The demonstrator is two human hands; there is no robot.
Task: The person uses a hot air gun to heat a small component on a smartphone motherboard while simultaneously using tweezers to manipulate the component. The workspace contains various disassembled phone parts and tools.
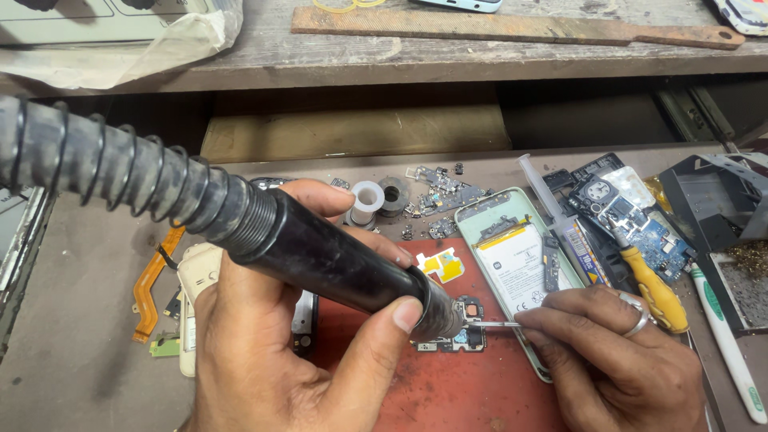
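Here your left hand (272, 344) comes up from the bottom edge, palm turned inward, wrapped around the black hot-air gun handle (336, 260). Your thumb lies along the near side with its tip close to the metal nozzle end, and your fingers curl over the far side. The handle slants down from upper left to lower right, and its ribbed, spring-wound hose (112, 164) runs off to the left edge. The nozzle points at a small circuit board (460, 324) lying on the red work mat (448, 384).

Your right hand (620, 360) enters from the lower right, knuckles up, a ring on one finger. Its thumb and fingers are pinched on thin metal tweezers (492, 324), which lie nearly level and reach leftward, their tips at the board just beside the nozzle.

Just behind your right hand, an opened phone back shell (512, 264), pale green, lies tilted with its battery showing, partly on the mat. To its right a yellow-handled screwdriver (652, 292) rests on a pile of phone boards, and a white and green toothbrush (724, 336) lies near the right edge. Behind the mat sits a white solder spool (368, 200), and an orange flex cable (152, 280) lies on the table (72, 352) to the left.
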